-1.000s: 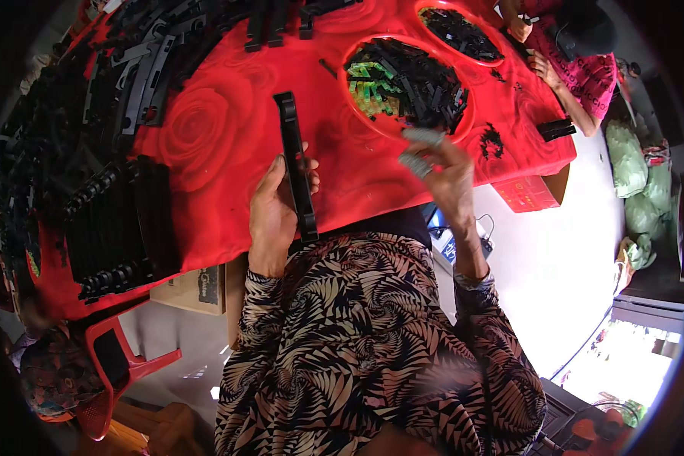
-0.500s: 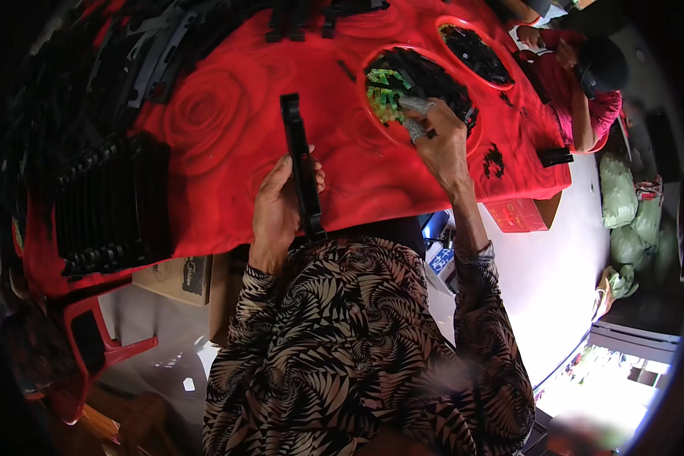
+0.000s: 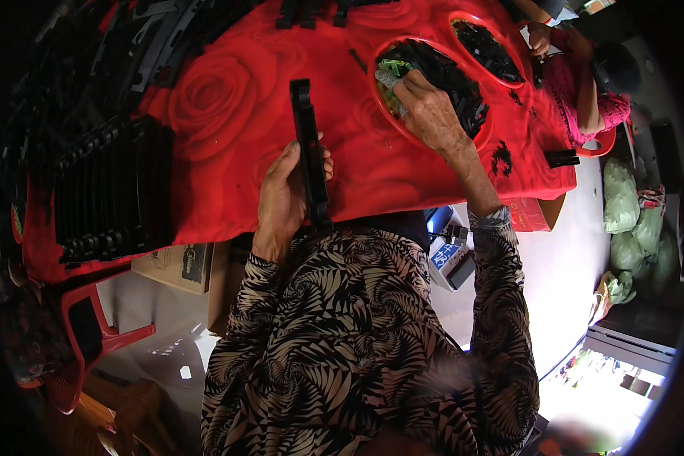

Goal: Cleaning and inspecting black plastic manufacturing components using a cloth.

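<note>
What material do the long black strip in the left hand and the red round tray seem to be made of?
The long black strip, held by the left hand, looks like moulded plastic: matt black, stiff and straight, with small notches at its far end. The red round tray, where the right hand reaches, also looks like plastic: a smooth, slightly glossy rim of even colour. Neither is certain by look alone.
</note>
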The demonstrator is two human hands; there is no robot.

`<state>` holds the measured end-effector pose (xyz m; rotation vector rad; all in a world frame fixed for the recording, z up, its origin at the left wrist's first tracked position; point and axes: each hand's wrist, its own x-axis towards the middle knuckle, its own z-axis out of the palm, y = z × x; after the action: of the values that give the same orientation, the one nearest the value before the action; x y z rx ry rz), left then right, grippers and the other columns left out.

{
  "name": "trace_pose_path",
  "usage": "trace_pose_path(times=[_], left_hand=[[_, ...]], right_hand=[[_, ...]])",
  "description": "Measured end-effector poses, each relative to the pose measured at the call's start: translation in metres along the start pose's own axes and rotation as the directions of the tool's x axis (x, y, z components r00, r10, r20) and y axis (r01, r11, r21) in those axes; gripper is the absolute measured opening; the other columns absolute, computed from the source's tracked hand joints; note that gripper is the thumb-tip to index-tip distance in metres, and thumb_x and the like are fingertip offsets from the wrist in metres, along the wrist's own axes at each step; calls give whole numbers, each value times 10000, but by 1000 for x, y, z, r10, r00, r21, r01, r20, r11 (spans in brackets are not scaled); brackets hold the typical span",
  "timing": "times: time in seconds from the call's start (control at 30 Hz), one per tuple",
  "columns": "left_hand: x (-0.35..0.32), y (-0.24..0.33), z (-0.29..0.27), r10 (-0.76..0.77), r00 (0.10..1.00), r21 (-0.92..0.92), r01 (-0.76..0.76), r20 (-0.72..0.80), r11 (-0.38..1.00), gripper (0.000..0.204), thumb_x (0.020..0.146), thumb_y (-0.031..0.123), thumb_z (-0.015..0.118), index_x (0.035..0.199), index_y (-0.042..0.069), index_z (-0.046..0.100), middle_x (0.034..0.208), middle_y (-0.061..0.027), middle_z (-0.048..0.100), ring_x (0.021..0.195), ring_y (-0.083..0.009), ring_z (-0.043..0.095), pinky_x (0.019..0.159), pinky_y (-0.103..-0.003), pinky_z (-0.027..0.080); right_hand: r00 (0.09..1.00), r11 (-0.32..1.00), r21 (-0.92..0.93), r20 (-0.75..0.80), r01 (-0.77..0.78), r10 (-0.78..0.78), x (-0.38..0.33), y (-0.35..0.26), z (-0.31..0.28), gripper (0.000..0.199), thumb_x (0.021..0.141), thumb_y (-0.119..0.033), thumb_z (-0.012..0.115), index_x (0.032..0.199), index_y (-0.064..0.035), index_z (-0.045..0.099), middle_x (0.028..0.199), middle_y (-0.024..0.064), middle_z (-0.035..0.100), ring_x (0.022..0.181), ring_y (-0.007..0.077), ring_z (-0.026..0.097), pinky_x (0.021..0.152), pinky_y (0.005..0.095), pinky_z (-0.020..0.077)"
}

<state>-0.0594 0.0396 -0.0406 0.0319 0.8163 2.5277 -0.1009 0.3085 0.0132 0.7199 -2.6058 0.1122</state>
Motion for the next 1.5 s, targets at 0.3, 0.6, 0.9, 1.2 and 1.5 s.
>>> trace_pose_path(times=[0.3,0.6,0.9,1.2,1.5], left_hand=[[-7,-1,0,39,999,38,-39,18,998,454,1020,294,431,1281,-73,486,1016,-128,605,885,-201,583,808,-320,486],[-22,-15,18,131,985,148,-114,-112,982,336,995,244,516,1210,-14,537,1001,-122,639,865,-203,632,799,-336,539],[-28,-22,21,166,967,295,-105,-191,950,219,973,277,578,981,59,582,868,-3,634,780,-85,597,712,-220,484],[-45,-20,37,25,980,177,11,-198,984,245,994,252,529,1092,29,553,918,-47,623,828,-157,617,775,-295,509],[-59,-25,38,36,968,330,50,-250,943,267,1011,304,490,1103,57,529,843,-46,623,686,-138,624,606,-251,515]], right_hand=[[926,974,213,-344,-83,154,-13,-12,-4,359,684,61,646,1039,4,639,945,169,653,889,305,640,755,365,538],[801,-32,957,259,-289,539,-24,-105,-39,273,786,105,698,1023,-10,630,967,75,683,874,133,655,782,260,553],[812,201,933,137,-298,568,-18,-136,-26,187,784,97,679,952,32,626,844,78,691,779,143,673,702,269,552],[812,269,889,169,-369,558,-22,-142,-24,237,700,133,612,925,57,622,808,129,685,738,166,677,638,279,541],[805,363,825,173,-433,567,-25,-149,-31,177,699,93,615,869,45,614,695,161,646,639,212,665,542,322,490]])
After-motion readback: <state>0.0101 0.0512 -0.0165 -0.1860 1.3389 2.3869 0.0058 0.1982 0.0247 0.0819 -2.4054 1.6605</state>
